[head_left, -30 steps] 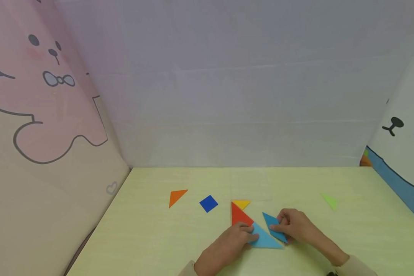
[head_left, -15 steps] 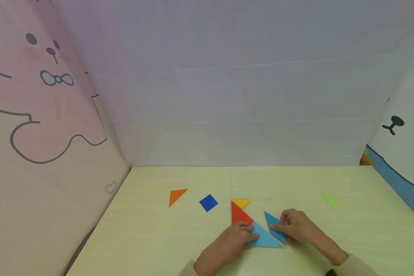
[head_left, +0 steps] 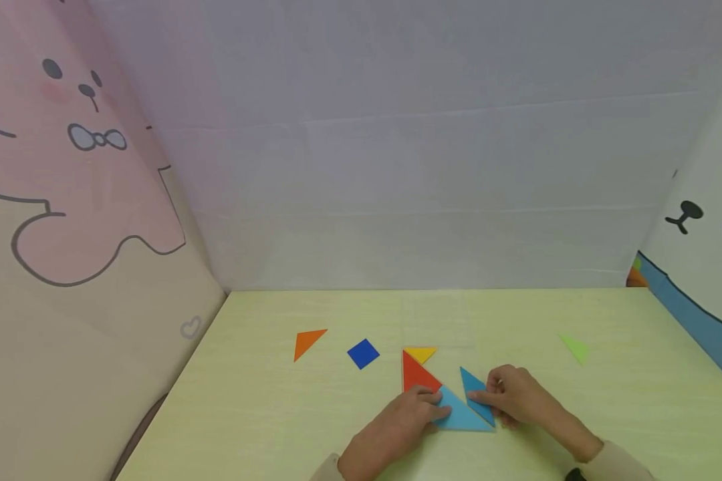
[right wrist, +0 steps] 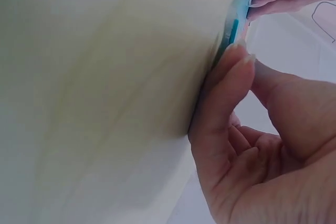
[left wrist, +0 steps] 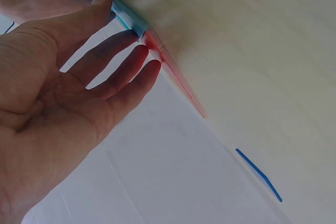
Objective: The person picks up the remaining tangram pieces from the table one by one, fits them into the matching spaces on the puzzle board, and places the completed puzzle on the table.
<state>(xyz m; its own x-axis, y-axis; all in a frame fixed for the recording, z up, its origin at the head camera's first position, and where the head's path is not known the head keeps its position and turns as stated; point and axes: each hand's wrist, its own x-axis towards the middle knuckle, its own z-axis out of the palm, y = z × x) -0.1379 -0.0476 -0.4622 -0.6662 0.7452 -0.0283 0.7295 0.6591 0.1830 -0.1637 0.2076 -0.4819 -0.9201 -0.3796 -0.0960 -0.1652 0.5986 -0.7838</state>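
Observation:
Flat tangram pieces lie on the table. My left hand (head_left: 397, 427) rests its fingertips on the red triangle (head_left: 417, 374) and the light blue triangle (head_left: 462, 414), which meet edge to edge; its fingers look fairly straight in the left wrist view. My right hand (head_left: 520, 395) pinches a blue parallelogram (head_left: 477, 395) between thumb and fingers. That piece lies along the slanted right side of the light blue triangle, their lower tips meeting, with a narrow gap higher up. Part of it is hidden behind the fingers. A yellow triangle (head_left: 420, 354) sits against the red triangle's upper edge.
Farther left lie a dark blue square (head_left: 364, 354) and an orange triangle (head_left: 307, 343). A light green triangle (head_left: 575, 349) is on the right. The pale yellow table (head_left: 247, 414) ends at a whitish back sheet (head_left: 361, 167), with cartoon-printed sheets at both sides.
My right hand has shifted the blue parallelogram slightly, bringing its lower end left against the light blue triangle's tip. My left hand stays where it was.

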